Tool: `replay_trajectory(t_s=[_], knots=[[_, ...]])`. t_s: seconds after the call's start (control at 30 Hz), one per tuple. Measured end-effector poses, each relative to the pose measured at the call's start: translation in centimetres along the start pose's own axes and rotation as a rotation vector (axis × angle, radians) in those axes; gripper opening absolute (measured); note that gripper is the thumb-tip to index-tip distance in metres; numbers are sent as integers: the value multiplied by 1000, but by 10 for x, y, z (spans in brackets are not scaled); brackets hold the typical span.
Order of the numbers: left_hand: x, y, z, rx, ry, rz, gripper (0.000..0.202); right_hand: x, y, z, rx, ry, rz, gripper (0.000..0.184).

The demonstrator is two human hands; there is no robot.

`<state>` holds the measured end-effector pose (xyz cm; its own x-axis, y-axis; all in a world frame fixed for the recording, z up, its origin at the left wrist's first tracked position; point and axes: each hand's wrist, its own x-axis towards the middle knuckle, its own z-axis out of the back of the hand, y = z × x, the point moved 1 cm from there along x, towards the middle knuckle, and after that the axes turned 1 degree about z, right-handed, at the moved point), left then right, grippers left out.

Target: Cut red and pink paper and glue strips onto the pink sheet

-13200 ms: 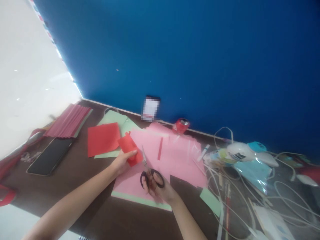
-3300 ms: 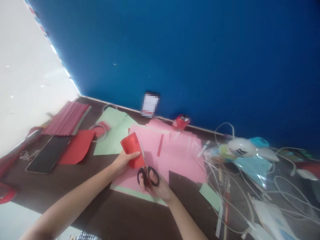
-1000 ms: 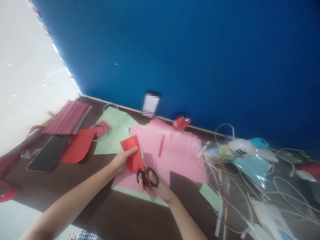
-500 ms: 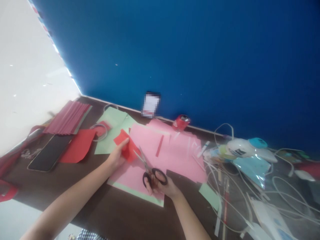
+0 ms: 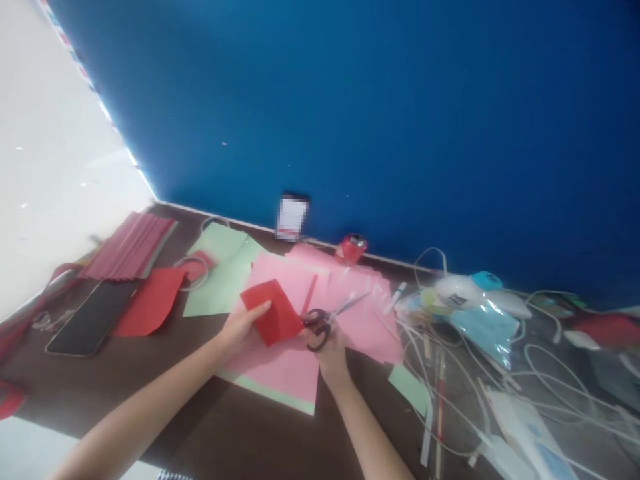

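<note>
My left hand (image 5: pixel 243 328) pinches a small red piece of paper (image 5: pixel 276 313), thumb on top and the other fingers beneath it. In my right hand (image 5: pixel 329 347) is a pair of scissors (image 5: pixel 325 323) with dark handles, its blades pointing away to the right. The fingers of that hand also reach the right corner of the red paper; whether they grip it I cannot tell. Below both hands lie pink sheets (image 5: pixel 287 377) with a pale green edge showing at the front. A narrow red strip (image 5: pixel 310 293) rests on the pink paper behind the red piece.
On the left are a phone (image 5: pixel 93 319), a red sheet (image 5: pixel 153 303), folded pink paper (image 5: pixel 127 247) and a tape roll (image 5: pixel 206 273) on green paper (image 5: pixel 220 243). A red can (image 5: pixel 352 248) stands by the blue wall. White cables (image 5: pixel 470 373) and plastic packets (image 5: pixel 483 327) crowd the right.
The scissors have turned from pointing at the red paper to pointing right, away from it. My right hand has come up to the paper's corner. The paper now lies flatter in my left hand.
</note>
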<state>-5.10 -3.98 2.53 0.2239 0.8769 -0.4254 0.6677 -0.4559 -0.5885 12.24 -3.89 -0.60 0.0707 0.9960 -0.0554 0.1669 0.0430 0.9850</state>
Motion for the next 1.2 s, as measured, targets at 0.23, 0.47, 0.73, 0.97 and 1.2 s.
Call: replay_trajectory(t_s=[0.23,0.47,0.73,0.97,1.2], knots=[[11,-14,12,24,-19,-20,25,-1,8,10,6,68,-29,37],[14,-23,18,551,138,-122,37,3,22,25,-138,352,-129,38],[21,-21,24,821,-17,-262,29,27,20,71,-675,-341,177,35],[25,-15,27,792,33,-185,35,31,22,89,-1207,-298,250,19],[28,-20,17,969,59,-279,33,19,38,47,-1563,-276,330,31]])
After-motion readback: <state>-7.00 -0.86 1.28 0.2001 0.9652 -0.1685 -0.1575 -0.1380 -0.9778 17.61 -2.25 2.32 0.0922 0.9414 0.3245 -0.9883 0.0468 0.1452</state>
